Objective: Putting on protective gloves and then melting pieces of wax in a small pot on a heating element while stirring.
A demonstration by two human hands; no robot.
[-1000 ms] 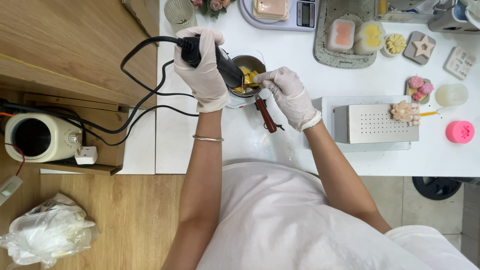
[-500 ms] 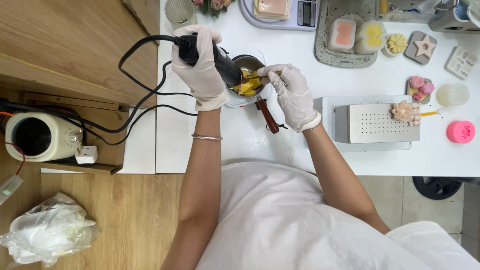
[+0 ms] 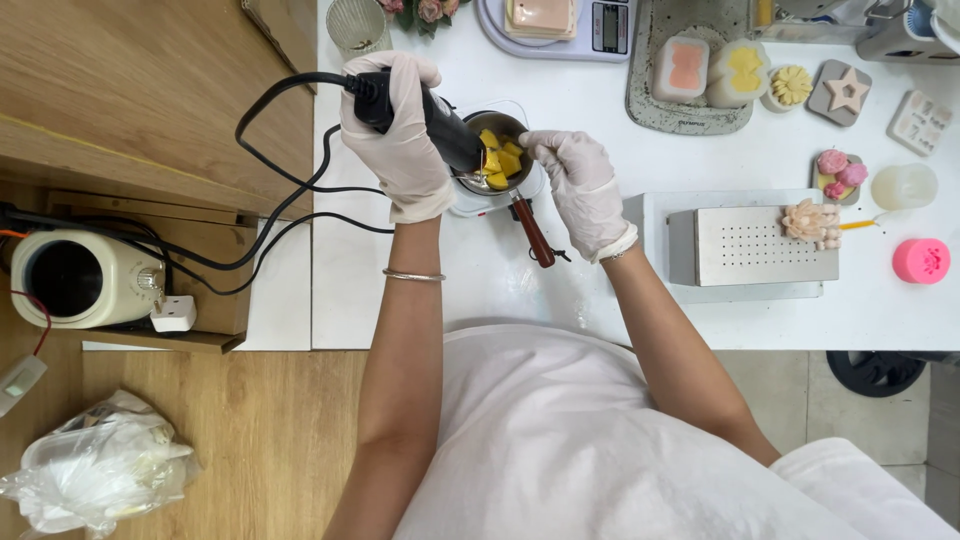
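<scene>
While the left hand (image 3: 400, 135) clamps a black heat gun (image 3: 430, 120), yellow wax chunks (image 3: 500, 160) fill the pot (image 3: 495, 150).

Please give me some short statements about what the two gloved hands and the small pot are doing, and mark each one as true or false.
1. The left hand grips a black corded tool aimed into the small pot. True.
2. The pot holds blue pieces. False: the pieces are yellow.
3. The right hand is at the rim of the pot. True.
4. The pot's brown handle points away from the person. False: it points toward the person.
5. The pink mould lies inside the pot. False: it sits far to the right on the white table.
</scene>
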